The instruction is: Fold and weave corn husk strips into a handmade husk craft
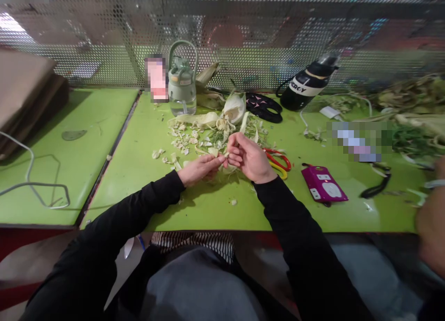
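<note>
My left hand [202,169] is closed in a pinch over the table's middle, its fingertips on a small pale strip of plant husk [227,154]. Close beside it, my right hand [251,160] has its fingers curled, with the tips at the same strip. Behind both hands lies a heap of small pale husk pieces [186,139] mixed with green shreds. A rounded, whitish husk bundle [235,107] rests at the back of the heap. Scissors with red and yellow handles [283,162] lie partly hidden beyond my right hand.
A pale green water bottle [182,87], a phone [157,79] and a tilted black bottle [308,84] line the perforated metal screen [243,34]. Right stands a magenta power bank [324,184]. Brown cardboard [24,94] is at left. Another person's arm [433,219] shows at the right edge.
</note>
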The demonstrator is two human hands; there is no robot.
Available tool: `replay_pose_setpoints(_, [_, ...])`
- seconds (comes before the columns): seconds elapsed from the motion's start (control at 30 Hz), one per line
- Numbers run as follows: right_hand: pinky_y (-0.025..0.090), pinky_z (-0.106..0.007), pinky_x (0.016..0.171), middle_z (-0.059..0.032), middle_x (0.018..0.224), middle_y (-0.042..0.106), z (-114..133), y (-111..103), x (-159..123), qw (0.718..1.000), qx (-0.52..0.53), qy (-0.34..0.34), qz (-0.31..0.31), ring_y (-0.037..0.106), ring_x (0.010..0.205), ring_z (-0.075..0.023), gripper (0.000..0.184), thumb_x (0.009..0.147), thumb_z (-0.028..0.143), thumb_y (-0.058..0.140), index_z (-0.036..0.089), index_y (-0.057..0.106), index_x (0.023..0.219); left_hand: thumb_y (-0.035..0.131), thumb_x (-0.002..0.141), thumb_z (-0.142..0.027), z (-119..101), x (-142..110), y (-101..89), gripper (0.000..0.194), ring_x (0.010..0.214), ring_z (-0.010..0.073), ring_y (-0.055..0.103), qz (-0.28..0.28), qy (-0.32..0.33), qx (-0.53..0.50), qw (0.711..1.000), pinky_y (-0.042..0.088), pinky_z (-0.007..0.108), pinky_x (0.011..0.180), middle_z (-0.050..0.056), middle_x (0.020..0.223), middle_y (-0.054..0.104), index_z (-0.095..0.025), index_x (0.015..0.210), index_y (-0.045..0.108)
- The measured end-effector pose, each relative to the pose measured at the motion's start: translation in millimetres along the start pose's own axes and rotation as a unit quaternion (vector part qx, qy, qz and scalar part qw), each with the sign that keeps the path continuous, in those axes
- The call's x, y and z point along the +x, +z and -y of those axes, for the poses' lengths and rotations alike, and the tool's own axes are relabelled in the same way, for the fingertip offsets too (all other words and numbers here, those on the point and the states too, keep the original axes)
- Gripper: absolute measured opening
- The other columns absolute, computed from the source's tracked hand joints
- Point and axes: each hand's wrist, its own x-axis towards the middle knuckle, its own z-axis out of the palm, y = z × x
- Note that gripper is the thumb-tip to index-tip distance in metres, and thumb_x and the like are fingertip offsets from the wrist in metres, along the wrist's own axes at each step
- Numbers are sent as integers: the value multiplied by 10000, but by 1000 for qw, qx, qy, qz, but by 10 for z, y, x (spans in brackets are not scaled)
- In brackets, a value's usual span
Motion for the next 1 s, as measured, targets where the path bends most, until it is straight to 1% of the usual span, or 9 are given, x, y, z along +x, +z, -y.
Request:
replay_pose_setpoints(0.13, [470,-226,552,38,754,533,-50,-65,69,999,-23,-27,-36,477,574,-73,378,794,543,750,214,571,846,544,990,-455,-24,34,-28,328,497,62,308,-62,27,87,994,283,196,480,-77,603,326,-155,858,567])
replay_pose_setpoints(0.23, [526,-305,648,-30,956,629,-110,-119,86,969,-216,-47,-107,579,693,-130,422,798,526,757,214,593,1030,498,1022,-385,25,67,-34,275,507,78,366,-152,40,148,976,300,210,486,-66,595,362,-149,913,588])
replay_pose_setpoints(0.33, [517,-341,675,-54,933,639,-175,-86,41,858,-451,-172,-175,579,713,-166,463,840,580,714,200,614,1085,480,1027,-334,125,114,-60,231,545,92,411,-242,104,195,945,350,220,534,-49,611,421,-156,928,590])
replay_pose_setpoints(0.4, [511,-331,673,-50,873,638,-214,-9,-9,777,-540,-284,-155,582,734,-181,451,867,601,680,204,652,1079,521,1001,-301,186,143,-89,178,627,110,470,-277,175,233,915,413,239,624,-21,675,499,-167,903,584])
replay_pose_setpoints(0.5, [511,-307,643,-52,885,669,-257,110,-64,716,-587,-364,-102,611,758,-187,350,933,528,634,234,687,1114,619,929,-272,222,163,-113,173,682,128,490,-294,218,276,889,448,273,705,0,721,545,-179,799,553])
replay_pose_setpoints(0.63, [535,-302,711,-58,924,703,-261,127,-67,733,-564,-370,-88,658,804,-179,205,1020,332,527,228,704,1021,637,901,-298,165,125,-65,228,615,105,471,-195,163,213,943,453,255,649,-10,654,524,-165,738,547])
replay_pose_setpoints(0.73, [529,-311,691,-59,868,673,-236,67,-45,754,-557,-337,-85,645,772,-187,248,988,381,589,189,692,1107,645,880,-282,115,88,-4,150,674,104,553,-127,127,73,981,488,244,671,12,764,608,-141,858,600])
replay_pose_setpoints(0.9, [519,-331,668,-67,921,656,-204,46,-26,748,-573,-322,-96,610,771,-192,258,946,378,648,204,677,1135,643,851,-141,85,85,26,163,942,164,687,-141,111,-96,979,534,355,961,42,968,701,-159,1013,629])
replay_pose_setpoints(1.0, [495,-326,634,-75,961,661,-174,77,-45,744,-548,-350,-156,576,731,-173,256,946,410,632,200,665,1090,657,847,-100,38,87,20,283,1075,190,689,-149,123,-165,967,472,431,1099,33,1004,712,-185,1116,636])
